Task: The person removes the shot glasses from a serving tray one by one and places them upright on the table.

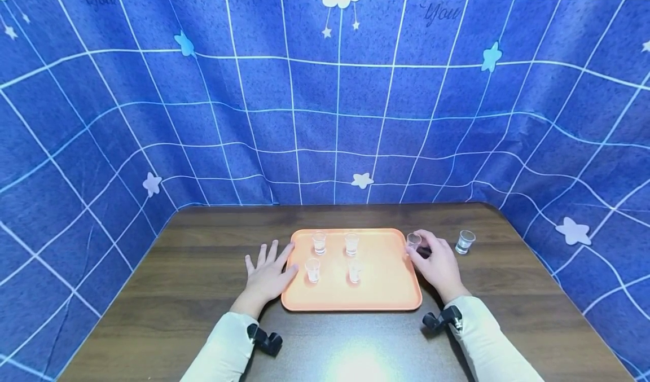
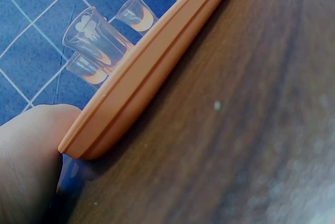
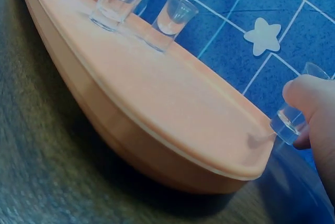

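My right hand (image 1: 438, 263) pinches a small clear shot glass (image 1: 413, 241) between thumb and fingers at the right rim of the orange tray (image 1: 386, 292). In the right wrist view that shot glass (image 3: 291, 122) is upright relative to the tray, close by its corner. My left hand (image 1: 267, 276) lies spread at the tray's left side, its thumb and fingertips touching the rim. On the tray stand several more shot glasses, among them a back-left one (image 1: 319, 242), a back-middle one (image 1: 351, 244), a front-left one (image 1: 312, 270) and a front-middle one (image 1: 355, 271).
Another shot glass (image 1: 464, 241) stands on the brown wooden table (image 1: 193, 258), right of my right hand. A blue curtain (image 1: 315, 100) with white grid lines and stars hangs behind and beside the table.
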### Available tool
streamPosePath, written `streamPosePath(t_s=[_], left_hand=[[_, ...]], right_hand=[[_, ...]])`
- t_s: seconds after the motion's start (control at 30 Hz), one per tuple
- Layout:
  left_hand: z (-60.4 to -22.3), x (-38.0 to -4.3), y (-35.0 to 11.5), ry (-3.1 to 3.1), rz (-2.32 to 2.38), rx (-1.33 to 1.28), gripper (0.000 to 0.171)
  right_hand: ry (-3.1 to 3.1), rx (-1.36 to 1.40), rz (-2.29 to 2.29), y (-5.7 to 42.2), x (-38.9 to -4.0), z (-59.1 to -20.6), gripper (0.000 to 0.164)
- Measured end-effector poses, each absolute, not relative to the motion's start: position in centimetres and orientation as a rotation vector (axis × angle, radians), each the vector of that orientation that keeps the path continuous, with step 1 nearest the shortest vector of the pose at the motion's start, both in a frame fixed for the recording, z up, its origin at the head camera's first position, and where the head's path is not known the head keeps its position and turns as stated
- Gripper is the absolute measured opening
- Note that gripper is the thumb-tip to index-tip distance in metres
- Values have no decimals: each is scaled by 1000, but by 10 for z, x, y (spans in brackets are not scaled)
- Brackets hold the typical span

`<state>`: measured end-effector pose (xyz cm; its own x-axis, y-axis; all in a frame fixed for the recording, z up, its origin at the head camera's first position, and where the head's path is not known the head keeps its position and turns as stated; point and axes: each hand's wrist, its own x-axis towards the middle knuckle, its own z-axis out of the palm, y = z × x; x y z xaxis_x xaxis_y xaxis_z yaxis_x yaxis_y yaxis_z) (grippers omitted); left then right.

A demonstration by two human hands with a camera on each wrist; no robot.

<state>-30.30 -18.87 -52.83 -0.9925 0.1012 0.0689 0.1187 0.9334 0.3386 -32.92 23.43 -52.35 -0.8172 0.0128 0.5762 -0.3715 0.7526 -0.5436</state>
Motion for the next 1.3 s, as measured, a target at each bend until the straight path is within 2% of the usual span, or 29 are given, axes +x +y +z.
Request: streamPosePath(t_s=[0.57, 1.3], left_hand=[[-526, -303, -187, -3055, -530, -154, 65], [-526, -304, -188, -3062, -547, -158, 65]], right_hand=[[-2518, 36, 861, 241, -329, -523, 48], [-2548, -8, 792, 244, -332, -526, 44]])
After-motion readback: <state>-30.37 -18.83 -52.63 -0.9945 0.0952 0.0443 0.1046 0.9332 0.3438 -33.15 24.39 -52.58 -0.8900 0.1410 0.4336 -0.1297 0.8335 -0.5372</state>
